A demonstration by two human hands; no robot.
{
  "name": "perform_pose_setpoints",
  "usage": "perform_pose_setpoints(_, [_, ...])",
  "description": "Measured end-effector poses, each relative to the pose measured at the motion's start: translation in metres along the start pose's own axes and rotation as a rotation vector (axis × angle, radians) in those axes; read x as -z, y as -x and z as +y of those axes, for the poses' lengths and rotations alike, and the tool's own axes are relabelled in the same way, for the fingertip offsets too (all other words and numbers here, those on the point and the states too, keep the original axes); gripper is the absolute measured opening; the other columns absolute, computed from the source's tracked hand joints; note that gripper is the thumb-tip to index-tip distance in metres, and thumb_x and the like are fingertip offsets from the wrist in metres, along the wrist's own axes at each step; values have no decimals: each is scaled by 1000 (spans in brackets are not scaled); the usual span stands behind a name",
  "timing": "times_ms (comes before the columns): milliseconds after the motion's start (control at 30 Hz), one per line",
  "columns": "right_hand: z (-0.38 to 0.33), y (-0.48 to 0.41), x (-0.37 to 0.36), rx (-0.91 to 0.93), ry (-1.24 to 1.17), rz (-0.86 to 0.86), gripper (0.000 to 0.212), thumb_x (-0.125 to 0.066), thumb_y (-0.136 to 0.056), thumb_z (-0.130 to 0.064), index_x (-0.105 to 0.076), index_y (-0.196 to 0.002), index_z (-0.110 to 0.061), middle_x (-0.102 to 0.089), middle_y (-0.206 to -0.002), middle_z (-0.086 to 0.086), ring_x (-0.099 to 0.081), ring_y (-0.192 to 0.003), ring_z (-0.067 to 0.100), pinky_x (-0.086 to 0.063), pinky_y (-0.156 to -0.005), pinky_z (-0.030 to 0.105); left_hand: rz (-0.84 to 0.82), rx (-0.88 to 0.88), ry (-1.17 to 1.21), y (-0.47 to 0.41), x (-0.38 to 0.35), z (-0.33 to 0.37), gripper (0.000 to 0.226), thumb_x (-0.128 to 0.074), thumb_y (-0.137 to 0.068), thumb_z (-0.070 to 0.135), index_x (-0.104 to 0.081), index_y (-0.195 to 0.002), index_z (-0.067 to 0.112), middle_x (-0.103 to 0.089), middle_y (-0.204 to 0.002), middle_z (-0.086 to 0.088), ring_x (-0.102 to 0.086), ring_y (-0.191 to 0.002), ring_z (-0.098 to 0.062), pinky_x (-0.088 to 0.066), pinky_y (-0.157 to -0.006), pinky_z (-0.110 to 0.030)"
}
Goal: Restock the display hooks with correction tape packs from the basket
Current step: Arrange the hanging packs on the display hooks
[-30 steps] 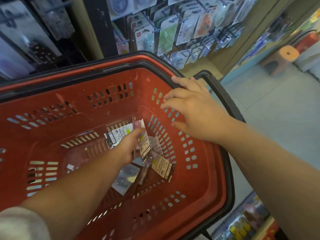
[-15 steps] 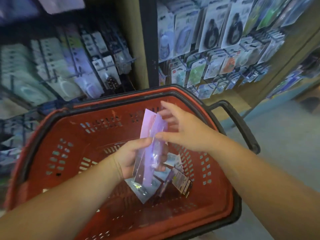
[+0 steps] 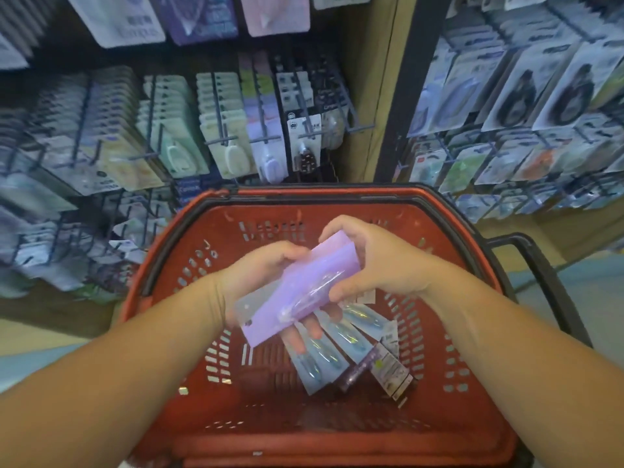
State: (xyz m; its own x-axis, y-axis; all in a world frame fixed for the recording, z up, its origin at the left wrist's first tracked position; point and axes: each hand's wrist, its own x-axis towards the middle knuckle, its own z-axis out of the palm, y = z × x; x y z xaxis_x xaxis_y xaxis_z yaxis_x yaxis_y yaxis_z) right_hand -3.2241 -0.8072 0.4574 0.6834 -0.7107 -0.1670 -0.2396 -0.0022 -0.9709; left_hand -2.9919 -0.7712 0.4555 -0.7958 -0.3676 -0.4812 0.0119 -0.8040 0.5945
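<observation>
Over the red basket (image 3: 216, 413) I hold a small stack of purple correction tape packs (image 3: 297, 292) between both hands. My left hand (image 3: 260, 282) grips the stack from below and the left, fingers curled under it. My right hand (image 3: 378, 265) pinches its upper right end, thumb on the clear blister. More packs (image 3: 341, 346), pale blue and dark purple, lie fanned on the basket floor just under the stack. Display hooks (image 3: 236, 140) with hanging packs fill the black grid panel behind the basket.
A second hook panel (image 3: 526, 113) full of carded goods stands at the right, past a wooden post (image 3: 374, 79). The basket's black handle (image 3: 553, 292) sticks out to the right. Pale floor shows at both lower sides.
The view tilted up toward the hook wall. My left hand lifted the purple packs out of the basket, and my right hand left the rim and took hold of their top end.
</observation>
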Motion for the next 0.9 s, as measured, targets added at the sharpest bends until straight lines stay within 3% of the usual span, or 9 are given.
perform_pose_setpoints(100, [6, 1, 3, -24, -167, 199, 60, -90, -57, -12, -58, -107, -21, -64, -101, 4, -64, -88, 13, -56, -70, 34, 113, -202, 183, 14, 8, 3, 106, -53, -72, 91, -72, -133, 6, -67, -133, -29, -73, -107, -47, -65, -79, -53])
perform_pose_setpoints(200, [9, 0, 2, -95, -501, 372, 54, -86, -61, -6, -55, -104, -19, -68, -93, -1, -68, -79, 14, -57, -65, 28, 243, -437, 238, 7, 5, -2, 116, -77, -51, 88, -70, -136, 10, -68, -136, -24, -73, -111, -40, -62, -88, -48])
perform_pose_setpoints(300, [14, -4, -8, -191, -635, 413, 42, -84, -71, -9, -54, -99, -20, -69, -91, -1, -67, -77, 16, -53, -71, 32, 563, -560, 79, -16, -1, -14, 74, -97, -60, 51, -67, -121, 22, -78, -111, -5, -75, -96, -21, -55, -86, -40])
perform_pose_setpoints(400, [18, -8, -23, -260, -724, 397, 28, -75, -86, -9, -57, -105, -15, -71, -98, 3, -69, -82, 18, -57, -71, 31, 678, -739, 257, -31, -12, -18, 29, -74, -83, 17, -68, -111, 21, -79, -98, -2, -76, -89, -17, -56, -91, -40])
perform_pose_setpoints(500, [25, -14, -34, -282, -706, 372, 35, -77, -86, -13, -56, -114, -14, -71, -109, 6, -72, -92, 18, -60, -81, 35, 649, -747, 337, -41, -22, -19, 20, -66, -87, 17, -69, -106, 12, -78, -94, -7, -76, -85, -19, -61, -83, -36])
perform_pose_setpoints(633, [39, -21, -34, -385, -599, 302, 39, -75, -91, -25, -55, -124, -16, -70, -117, 5, -70, -98, 21, -59, -89, 41, 825, -623, 284, -47, -8, -21, 13, -65, -101, 19, -67, -111, 12, -74, -93, -10, -74, -83, -25, -57, -77, -39])
perform_pose_setpoints(700, [53, -25, -23, -474, -419, 168, 48, -71, -93, -33, -51, -136, -24, -68, -118, 0, -69, -99, 19, -58, -89, 39, 1007, -574, 235, -41, 11, -22, 15, -72, -97, 16, -68, -111, 11, -74, -93, -12, -75, -82, -28, -58, -68, -37])
perform_pose_setpoints(767, [77, -27, -9, -616, -17, -3, 61, -73, -92, -40, -44, -145, -30, -62, -132, 0, -65, -108, 18, -55, -91, 36, 1133, -443, 150, -35, 26, -27, 16, -78, -92, 12, -69, -105, 10, -74, -92, -15, -73, -75, -29, -57, -65, -37])
perform_pose_setpoints(900, [137, -31, -10, -780, 836, -474, 73, -75, -91, -40, -39, -154, -27, -44, -155, 4, -53, -130, 27, -48, -103, 38, 1181, -312, -15, -26, 39, -40, 27, -79, -87, 5, -71, -112, 8, -78, -104, -17, -74, -76, -26, -57, -73, -38])
